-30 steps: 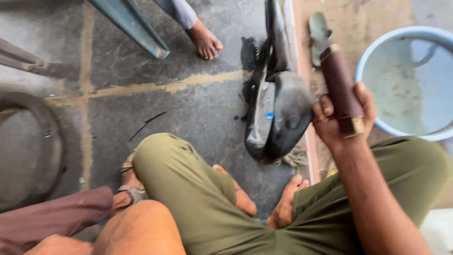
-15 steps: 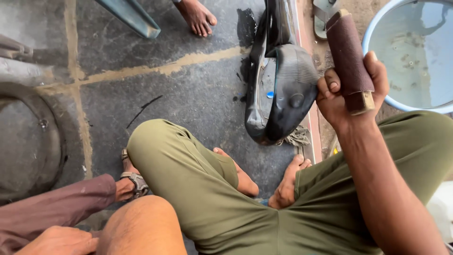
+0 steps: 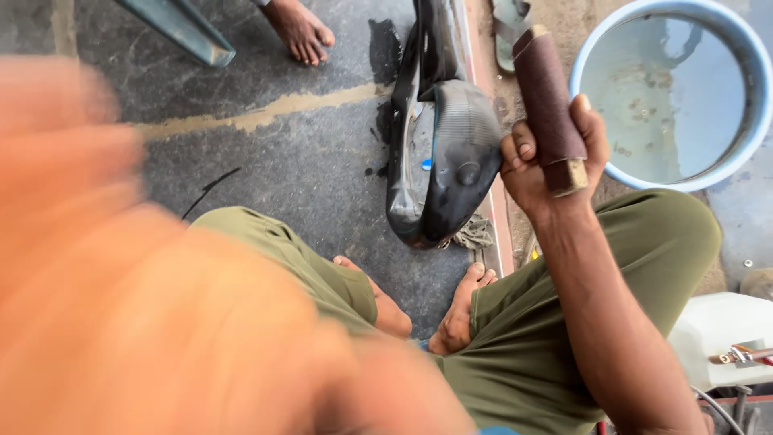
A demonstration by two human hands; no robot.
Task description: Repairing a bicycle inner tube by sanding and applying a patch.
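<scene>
The right hand is closed in a fist around a brown stick wrapped in sandpaper, thumb on one side and fingers curled over the other. The stick stands nearly upright in the grip, its squared lower end poking out just below the fist and its long upper part rising away from the person, toward the top of the view. It lies between the black rubber inner tube on one side and the blue tub of water on the other, touching neither as far as I can see.

The inner tube is folded on the dark stone floor, just beside the hand. The person sits with knees apart in olive trousers, bare feet together below the tube.

The left hand cannot be made out: a large orange blur close to the camera covers that whole side, so whether it is spread or closed I cannot tell.

Someone else's bare foot rests on the floor farther off, near a grey-green slanted leg.
</scene>
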